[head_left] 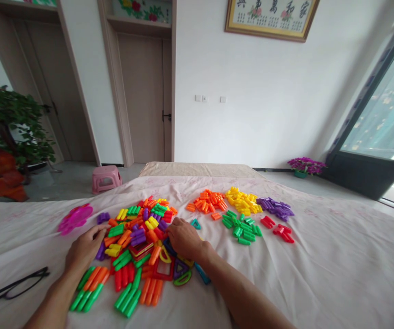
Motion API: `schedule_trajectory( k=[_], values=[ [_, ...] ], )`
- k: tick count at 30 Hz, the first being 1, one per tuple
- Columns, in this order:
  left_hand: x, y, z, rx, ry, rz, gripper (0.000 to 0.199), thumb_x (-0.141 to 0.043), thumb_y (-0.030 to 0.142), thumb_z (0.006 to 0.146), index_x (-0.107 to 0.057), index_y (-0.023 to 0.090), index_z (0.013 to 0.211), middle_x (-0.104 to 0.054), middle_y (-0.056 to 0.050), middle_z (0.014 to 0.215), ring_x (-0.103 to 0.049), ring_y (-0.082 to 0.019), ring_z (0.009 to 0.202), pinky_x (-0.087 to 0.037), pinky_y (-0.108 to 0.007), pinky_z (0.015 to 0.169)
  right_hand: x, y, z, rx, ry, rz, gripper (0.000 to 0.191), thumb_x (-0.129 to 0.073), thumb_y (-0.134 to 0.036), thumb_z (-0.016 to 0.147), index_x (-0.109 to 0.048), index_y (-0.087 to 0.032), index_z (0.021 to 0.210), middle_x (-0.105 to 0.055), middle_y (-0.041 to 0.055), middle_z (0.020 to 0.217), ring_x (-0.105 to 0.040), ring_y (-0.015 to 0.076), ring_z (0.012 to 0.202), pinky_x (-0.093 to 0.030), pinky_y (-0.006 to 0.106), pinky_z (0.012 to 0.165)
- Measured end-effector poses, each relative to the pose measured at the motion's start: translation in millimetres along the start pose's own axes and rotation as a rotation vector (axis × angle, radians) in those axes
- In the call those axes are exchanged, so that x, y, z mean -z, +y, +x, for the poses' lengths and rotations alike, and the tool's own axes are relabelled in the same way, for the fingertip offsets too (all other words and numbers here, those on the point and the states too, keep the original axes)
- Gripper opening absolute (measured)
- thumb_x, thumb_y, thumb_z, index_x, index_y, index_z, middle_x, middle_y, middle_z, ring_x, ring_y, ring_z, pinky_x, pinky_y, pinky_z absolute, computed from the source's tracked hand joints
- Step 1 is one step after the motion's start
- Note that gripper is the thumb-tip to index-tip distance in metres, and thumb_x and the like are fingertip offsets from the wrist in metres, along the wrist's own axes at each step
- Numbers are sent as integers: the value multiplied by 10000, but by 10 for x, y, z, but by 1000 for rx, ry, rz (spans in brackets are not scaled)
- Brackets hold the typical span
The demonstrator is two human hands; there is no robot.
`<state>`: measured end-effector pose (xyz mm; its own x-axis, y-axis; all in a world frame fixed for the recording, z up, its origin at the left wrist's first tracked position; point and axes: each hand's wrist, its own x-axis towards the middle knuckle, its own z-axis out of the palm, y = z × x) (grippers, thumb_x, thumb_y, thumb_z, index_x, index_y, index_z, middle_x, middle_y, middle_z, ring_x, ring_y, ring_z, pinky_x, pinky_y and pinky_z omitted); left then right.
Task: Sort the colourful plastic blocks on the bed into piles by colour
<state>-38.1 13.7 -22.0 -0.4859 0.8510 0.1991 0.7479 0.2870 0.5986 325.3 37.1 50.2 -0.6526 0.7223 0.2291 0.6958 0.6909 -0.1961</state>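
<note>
A mixed pile of colourful plastic building pieces [137, 237] lies on the cloth, with my hands on either side. At its left edge, my left hand [86, 246] rests with thumb and fingers slightly apart, nothing visible between them. My right hand [184, 236] reaches into the right side, its fingers bent down; whatever they grip is hidden. Below that hand lie flat frame pieces, including a red square frame [164, 276] and a purple triangle [179, 268]. Farther right are single-colour groups: orange pieces [208, 201], yellow pieces [243, 201], purple pieces [275, 208], green pieces [242, 228] and several red pieces [282, 232].
A pale cloth [320, 269] covers the wide surface. Black glasses [15, 288] lie at the left front, and magenta plastic pieces [76, 218] beyond my left hand. Past the surface stand a pink stool [106, 179] and a potted plant [12, 123].
</note>
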Motion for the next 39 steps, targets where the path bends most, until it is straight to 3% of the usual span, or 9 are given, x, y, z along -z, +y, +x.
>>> schedule_trajectory(
  k=[3,8,18,20,24,30,34,39],
  values=[
    [1,0,-1,17,-18,17,431,-479,531,879,-753,303,1120,-783,-53,1057,-705,-273,928,-513,-332,791,9,3,12,-57,-10,16,272,-453,-202,969,-718,-183,1027,-694,112,1038,-643,209,974,-462,297,840],
    [21,43,-16,51,-39,28,443,-455,534,889,-745,306,1136,-774,-55,1101,-698,-285,958,-510,-345,803,53,-1,25,-21,-35,65,262,-484,-193,938,-720,-187,1053,-727,90,1017,-643,196,968,-438,289,885],
    [59,116,-62,61,-43,38,442,-452,527,892,-740,308,1145,-772,-52,1103,-698,-278,968,-507,-325,777,138,28,15,-57,-97,233,235,-560,-210,860,-759,-227,983,-760,31,965,-671,173,879,-438,229,739],
    [59,119,-74,51,-36,32,433,-457,522,890,-742,310,1137,-775,-48,1088,-700,-278,963,-512,-328,779,132,71,24,-99,-45,274,221,-560,-227,878,-759,-234,974,-765,20,941,-671,164,841,-429,222,698],
    [50,115,-87,-9,5,8,411,-462,486,893,-737,290,1128,-763,-54,1128,-692,-282,1024,-519,-348,844,173,334,53,-289,178,299,203,-553,-244,904,-746,-211,957,-763,32,920,-673,165,820,-438,229,694],
    [-42,64,-20,-181,75,-107,469,-450,459,877,-701,172,1150,-706,-113,1229,-627,-264,1190,-462,-372,1066,294,1034,-23,-583,565,164,372,-526,-216,912,-657,-150,1253,-679,137,1250,-618,253,1152,-456,370,1005],
    [-159,78,2,-191,-3,-235,615,-391,543,908,-582,171,1359,-582,-110,1442,-498,-243,1376,-349,-399,1188,197,1238,-98,-547,658,150,415,-492,-162,890,-648,-145,1275,-624,152,1313,-579,253,1213,-443,399,1060],
    [-227,255,-59,-203,-115,-284,674,-410,594,892,-552,187,1409,-458,-107,1566,-346,-252,1489,-233,-437,1243,-60,1048,-72,-282,539,318,330,-474,-169,916,-709,-177,1148,-683,107,1219,-627,209,1138,-479,355,1015]
  ],
)
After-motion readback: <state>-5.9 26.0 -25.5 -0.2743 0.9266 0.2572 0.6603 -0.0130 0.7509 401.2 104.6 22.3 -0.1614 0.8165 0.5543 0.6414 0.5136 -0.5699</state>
